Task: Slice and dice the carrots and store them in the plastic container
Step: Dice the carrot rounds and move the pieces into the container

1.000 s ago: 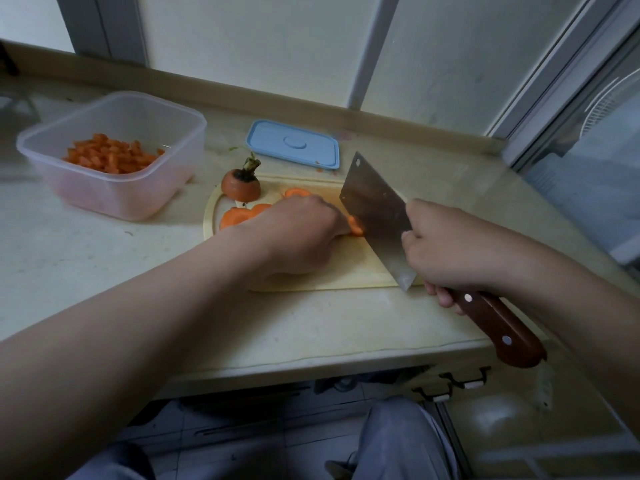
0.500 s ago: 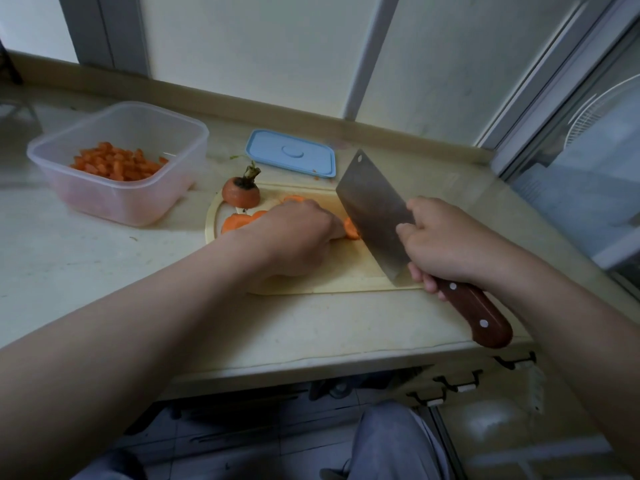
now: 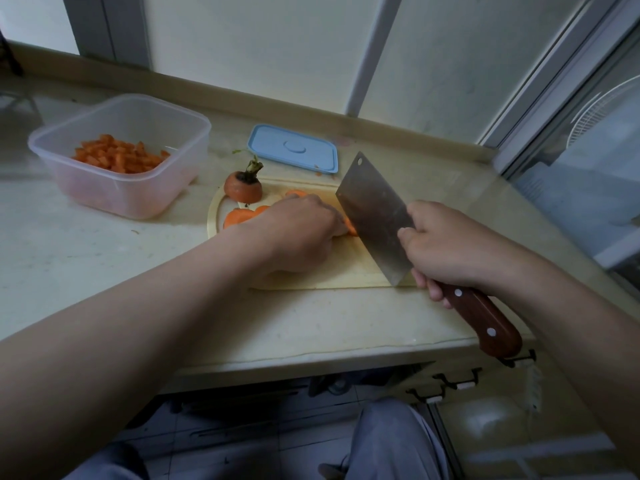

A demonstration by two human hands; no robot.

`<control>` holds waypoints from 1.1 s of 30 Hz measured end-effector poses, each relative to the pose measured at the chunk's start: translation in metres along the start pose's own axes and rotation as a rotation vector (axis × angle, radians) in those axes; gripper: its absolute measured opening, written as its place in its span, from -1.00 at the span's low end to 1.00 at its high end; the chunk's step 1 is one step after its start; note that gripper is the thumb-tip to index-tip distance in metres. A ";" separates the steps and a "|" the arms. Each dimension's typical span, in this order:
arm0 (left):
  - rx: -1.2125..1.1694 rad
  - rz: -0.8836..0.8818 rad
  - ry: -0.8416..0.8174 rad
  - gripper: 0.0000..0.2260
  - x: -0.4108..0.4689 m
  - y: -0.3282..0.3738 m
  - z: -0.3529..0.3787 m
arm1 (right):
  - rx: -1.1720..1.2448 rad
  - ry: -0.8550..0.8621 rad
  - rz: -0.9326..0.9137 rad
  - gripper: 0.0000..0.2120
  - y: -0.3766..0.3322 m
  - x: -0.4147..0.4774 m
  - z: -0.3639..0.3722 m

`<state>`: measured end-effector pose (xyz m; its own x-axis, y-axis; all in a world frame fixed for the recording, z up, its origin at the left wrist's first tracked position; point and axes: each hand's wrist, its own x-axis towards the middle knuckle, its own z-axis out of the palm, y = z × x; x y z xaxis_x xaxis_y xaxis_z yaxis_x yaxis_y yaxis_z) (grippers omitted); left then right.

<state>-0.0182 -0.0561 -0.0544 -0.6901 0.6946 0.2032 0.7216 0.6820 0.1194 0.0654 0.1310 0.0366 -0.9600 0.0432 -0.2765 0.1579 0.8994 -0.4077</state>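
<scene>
Carrot piece (image 3: 351, 227) lies on the cutting board (image 3: 332, 271), showing only as a small orange edge between the left hand (image 3: 301, 233) and the cleaver (image 3: 374, 216). The left hand lies knuckles up, fingers curled down over the piece to pin it. The right hand (image 3: 446, 247) is closed round the front of the wooden handle, next to the blade. Compared with the views from the last second, neither hand has shifted noticeably. The blade remains tilted against the same orange edge, right beside the left fingertips. The diced carrot (image 3: 117, 157) in the plastic container (image 3: 104, 192) looks unchanged. Judgement: cutting of this piece is still in progress and no transfer to the container is under way. Carrot slices (image 3: 239, 216) and the stemmed carrot top (image 3: 243, 187) sit at the far left of the board. The blue lid (image 3: 292, 148) lies on the counter beyond the board, off the container. The left hand hides the length of carrot remaining and the exact finger placement. The blade face hides its cutting edge, so it cannot be determined whether that edge touches the board.
</scene>
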 end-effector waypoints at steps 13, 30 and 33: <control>0.063 -0.026 -0.033 -0.63 -0.002 0.004 -0.004 | 0.026 0.055 -0.004 -0.90 -0.010 0.031 0.005; -0.086 -0.148 0.017 -0.66 -0.004 0.004 -0.019 | 1.093 -0.124 -0.069 -0.87 0.081 0.053 0.001; -0.116 -0.160 -0.032 -0.68 0.004 0.008 -0.025 | 1.226 -0.136 -0.100 -0.81 0.090 0.059 0.003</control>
<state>-0.0141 -0.0532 -0.0282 -0.7965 0.5878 0.1416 0.6029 0.7544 0.2596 0.0237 0.2133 -0.0188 -0.9601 -0.1138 -0.2553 0.2675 -0.1088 -0.9574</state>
